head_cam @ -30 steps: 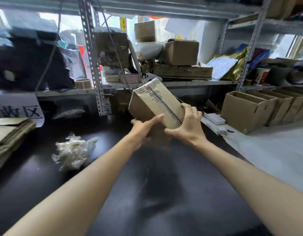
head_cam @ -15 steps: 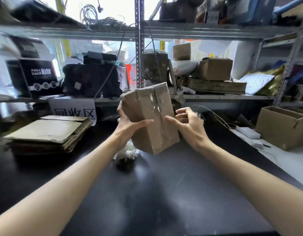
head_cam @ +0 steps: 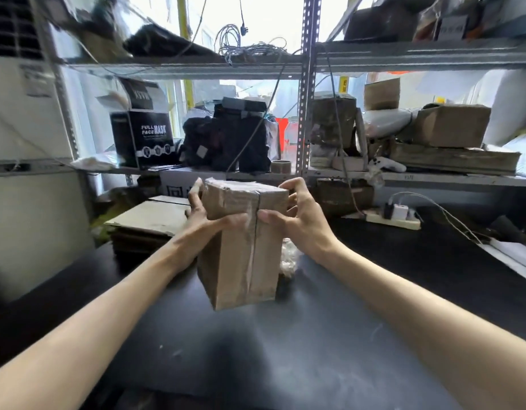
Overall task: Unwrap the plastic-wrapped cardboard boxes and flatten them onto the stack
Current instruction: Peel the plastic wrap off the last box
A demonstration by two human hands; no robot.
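A brown cardboard box (head_cam: 241, 261) with clear plastic wrap over its top and tape down its front seam stands upright in the air over the black table (head_cam: 285, 350). My left hand (head_cam: 202, 223) grips its upper left side, thumb across the front. My right hand (head_cam: 300, 220) grips the upper right corner, thumb at the seam and fingers curled over the top edge. The stack of flattened cardboard (head_cam: 149, 220) lies on the table to the left, behind my left hand.
A crumpled wad of plastic wrap (head_cam: 288, 255) lies on the table just behind the box. A power strip (head_cam: 394, 217) with cables sits at the right rear. Metal shelving (head_cam: 306, 113) crowded with boxes and black bags runs along the back.
The box has been turned from tilted to upright and brought lower and nearer to me. My right hand moved from its side onto the top right corner. The view swung left.
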